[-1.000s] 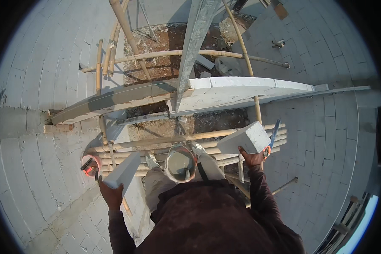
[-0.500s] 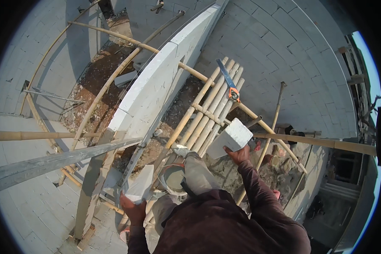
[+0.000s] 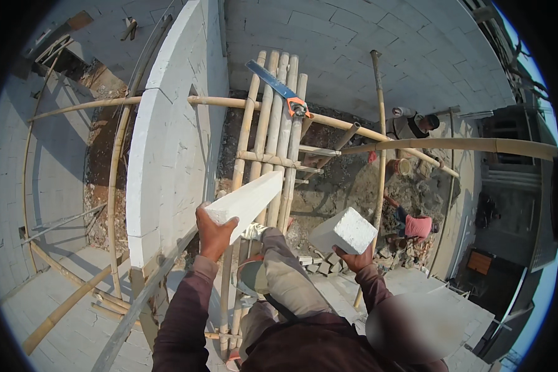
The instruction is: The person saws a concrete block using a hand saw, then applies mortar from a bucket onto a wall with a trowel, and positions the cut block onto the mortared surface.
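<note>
My left hand (image 3: 214, 234) is closed on the near end of a long, wedge-like white aerated concrete piece (image 3: 251, 201), its far end over the bamboo poles. Further right, my right hand (image 3: 357, 258) grips a chunkier white aerated concrete block (image 3: 346, 233) from its lower near edge, with some fingers hidden behind it. The two pieces are held apart. A hand saw (image 3: 274, 84) with a blue blade and orange handle lies across the far part of the bamboo pole platform (image 3: 270, 139). Between my legs and the left forearm sits a bucket (image 3: 252, 277), partly covered.
A white block wall (image 3: 144, 139) rises on the left. Bamboo scaffold poles (image 3: 477, 144) cross at the right. Well below, a person in a pink shirt (image 3: 418, 226) bends near rubble, and another wears a dark cap (image 3: 429, 122). A grey beam (image 3: 149, 297) slants at lower left.
My left hand has lifted its piece up and to the right, toward the platform. The right hand still holds its block. The view has turned, bringing people below into sight.
</note>
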A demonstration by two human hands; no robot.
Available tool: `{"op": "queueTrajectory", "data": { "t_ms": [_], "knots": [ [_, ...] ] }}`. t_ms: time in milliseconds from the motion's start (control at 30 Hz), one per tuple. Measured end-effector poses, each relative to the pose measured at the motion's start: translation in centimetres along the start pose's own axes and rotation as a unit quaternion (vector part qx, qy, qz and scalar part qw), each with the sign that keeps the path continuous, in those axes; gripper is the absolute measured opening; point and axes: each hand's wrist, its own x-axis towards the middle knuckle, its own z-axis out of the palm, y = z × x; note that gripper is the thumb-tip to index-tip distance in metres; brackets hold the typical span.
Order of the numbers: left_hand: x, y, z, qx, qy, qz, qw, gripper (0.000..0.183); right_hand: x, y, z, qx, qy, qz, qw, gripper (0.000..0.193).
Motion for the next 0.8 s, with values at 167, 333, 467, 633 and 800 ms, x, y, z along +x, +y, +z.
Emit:
{"op": "queueTrajectory", "data": {
  "t_ms": [167,333,467,633,800],
  "knots": [
    [8.1,-1.1,6.5,-0.186,-0.043,-0.092,0.977,0.078,-0.6,2.5,-0.2,-0.151,-0.007,-0.032,0.988,0.056],
    [10.7,-6.7,12.1,-0.34,0.011,-0.169,0.925,0.083,-0.6,4.6,0.5,-0.202,-0.11,-0.002,0.973,0.055],
    [10.4,-13.1,15.7,-0.377,0.122,-0.254,0.882,0.078,0.3,5.3,1.3,-0.114,-0.162,0.047,0.979,0.055],
    [8.5,-23.5,16.8,-0.483,0.052,-0.275,0.83,0.081,2.6,3.5,0.6,-0.202,-0.219,0.053,0.953,0.056],
    [9.5,-38.4,17.7,-0.457,0.133,-0.281,0.834,0.082,5.9,1.9,2.9,-0.332,-0.233,-0.034,0.913,0.055]
  ]
}}
